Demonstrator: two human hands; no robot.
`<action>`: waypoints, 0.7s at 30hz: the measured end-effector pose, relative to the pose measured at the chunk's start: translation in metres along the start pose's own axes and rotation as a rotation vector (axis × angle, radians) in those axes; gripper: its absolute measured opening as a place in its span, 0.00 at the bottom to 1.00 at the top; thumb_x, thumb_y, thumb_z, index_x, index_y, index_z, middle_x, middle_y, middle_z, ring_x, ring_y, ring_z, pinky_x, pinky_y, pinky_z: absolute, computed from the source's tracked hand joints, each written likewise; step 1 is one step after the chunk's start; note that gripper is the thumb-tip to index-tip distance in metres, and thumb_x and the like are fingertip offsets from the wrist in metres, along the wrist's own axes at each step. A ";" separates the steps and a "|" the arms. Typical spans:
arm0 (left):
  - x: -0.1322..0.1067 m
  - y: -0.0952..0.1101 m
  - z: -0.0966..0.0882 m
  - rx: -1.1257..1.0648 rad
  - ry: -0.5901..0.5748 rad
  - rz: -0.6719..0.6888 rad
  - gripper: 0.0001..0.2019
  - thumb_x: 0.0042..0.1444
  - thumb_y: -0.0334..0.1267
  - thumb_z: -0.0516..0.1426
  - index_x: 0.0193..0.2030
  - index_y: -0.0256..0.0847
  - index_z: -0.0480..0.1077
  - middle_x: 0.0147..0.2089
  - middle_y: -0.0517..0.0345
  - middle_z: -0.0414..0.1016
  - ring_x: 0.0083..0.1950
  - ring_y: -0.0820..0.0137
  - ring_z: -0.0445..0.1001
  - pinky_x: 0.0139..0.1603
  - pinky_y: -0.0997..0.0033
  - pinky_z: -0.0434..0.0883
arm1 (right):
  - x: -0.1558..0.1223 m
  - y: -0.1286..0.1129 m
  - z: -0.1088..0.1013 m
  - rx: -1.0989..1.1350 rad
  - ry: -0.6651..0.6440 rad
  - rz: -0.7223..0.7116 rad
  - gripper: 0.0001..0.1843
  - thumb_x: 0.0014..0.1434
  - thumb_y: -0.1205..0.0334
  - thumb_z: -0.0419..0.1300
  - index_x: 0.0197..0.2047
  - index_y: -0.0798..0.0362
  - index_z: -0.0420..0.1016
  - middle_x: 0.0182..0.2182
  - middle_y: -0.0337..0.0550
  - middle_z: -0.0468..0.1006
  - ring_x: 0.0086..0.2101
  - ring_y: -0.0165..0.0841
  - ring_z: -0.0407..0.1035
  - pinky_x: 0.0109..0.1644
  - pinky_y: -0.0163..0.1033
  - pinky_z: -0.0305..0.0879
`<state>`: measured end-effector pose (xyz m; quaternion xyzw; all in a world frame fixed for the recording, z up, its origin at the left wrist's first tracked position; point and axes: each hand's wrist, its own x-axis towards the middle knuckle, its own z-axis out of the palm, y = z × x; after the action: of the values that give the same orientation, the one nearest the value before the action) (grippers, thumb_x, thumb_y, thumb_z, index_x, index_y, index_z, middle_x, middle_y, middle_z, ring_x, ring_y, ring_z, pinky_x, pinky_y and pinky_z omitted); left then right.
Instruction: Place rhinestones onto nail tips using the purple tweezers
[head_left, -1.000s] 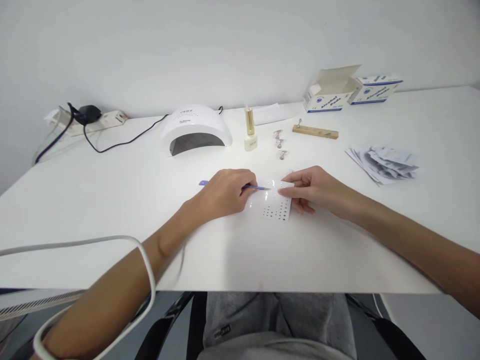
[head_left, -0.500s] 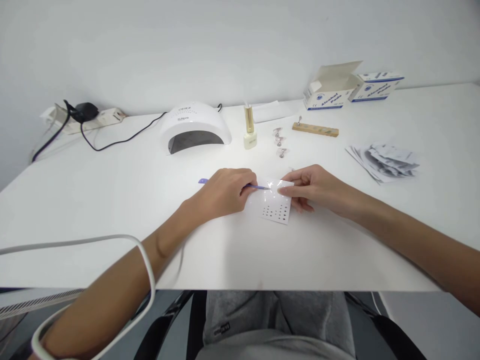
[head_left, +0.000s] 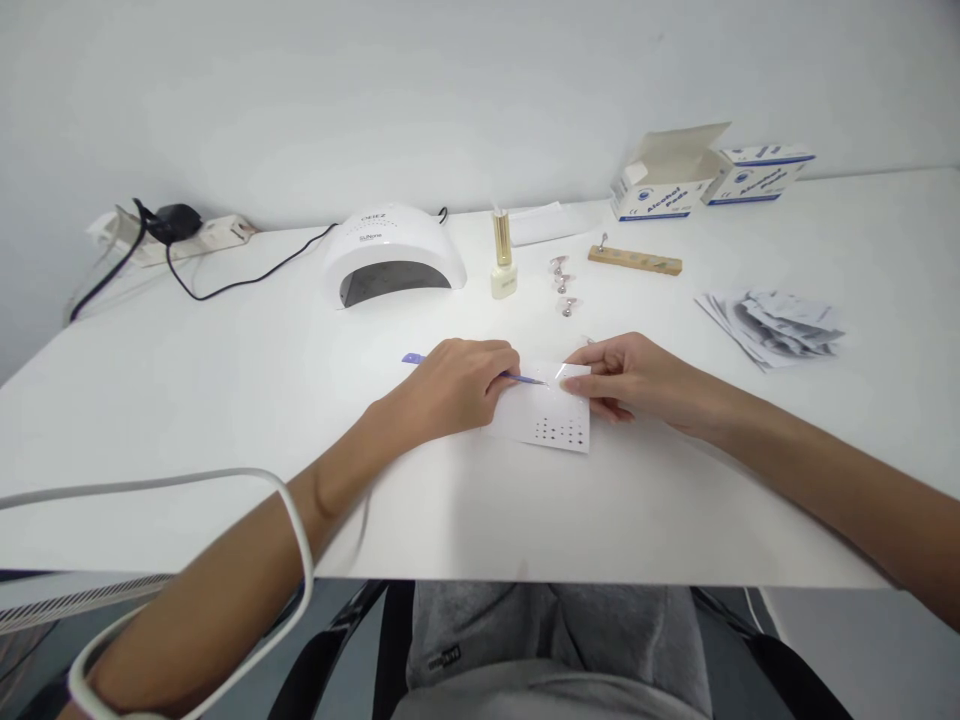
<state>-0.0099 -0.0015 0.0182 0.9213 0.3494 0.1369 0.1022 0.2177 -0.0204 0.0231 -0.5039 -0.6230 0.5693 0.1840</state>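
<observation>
My left hand (head_left: 463, 385) is closed around slim purple tweezers (head_left: 414, 358); their wide flat end sticks out behind it. The fine tip rests at the upper part of a white sticker sheet (head_left: 544, 432) printed with small dark diamond and star shapes. My right hand (head_left: 622, 375) pinches this sheet at its upper right, thumb on top. Beyond the hands, several clear nail tips on small metal stands (head_left: 562, 284) are lined up on the table. Whether the tweezers grip a sticker is too small to see.
On the white table (head_left: 225, 400) stand a nail lamp (head_left: 394, 240), a polish bottle (head_left: 504, 278), a wooden bar (head_left: 636, 261), loose pad packets (head_left: 780, 325) and alcohol pad boxes (head_left: 664, 198). A power strip (head_left: 221, 236) lies back left. A white cable (head_left: 289, 505) crosses my left forearm.
The sticker sheet has turned a little and now sits more level, its lower edge shifted right. The tweezers' tip has moved slightly right and down. The whole view has shifted a little.
</observation>
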 end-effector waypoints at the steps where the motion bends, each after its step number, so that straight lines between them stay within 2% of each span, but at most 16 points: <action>1: 0.000 0.000 0.000 0.004 0.001 0.006 0.09 0.59 0.30 0.51 0.33 0.38 0.72 0.32 0.59 0.75 0.28 0.75 0.68 0.30 0.73 0.62 | 0.000 0.000 0.000 -0.002 0.001 0.000 0.13 0.54 0.55 0.62 0.35 0.57 0.78 0.14 0.36 0.67 0.17 0.26 0.57 0.23 0.35 0.53; 21: 0.000 -0.001 0.002 -0.019 -0.004 0.005 0.09 0.59 0.30 0.50 0.33 0.38 0.71 0.32 0.59 0.75 0.29 0.74 0.68 0.31 0.72 0.62 | -0.001 -0.001 0.000 -0.008 -0.002 0.012 0.12 0.54 0.55 0.63 0.34 0.56 0.77 0.14 0.36 0.66 0.18 0.27 0.57 0.23 0.36 0.52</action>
<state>-0.0098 -0.0014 0.0157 0.9215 0.3455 0.1384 0.1114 0.2174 -0.0210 0.0247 -0.5077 -0.6225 0.5684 0.1779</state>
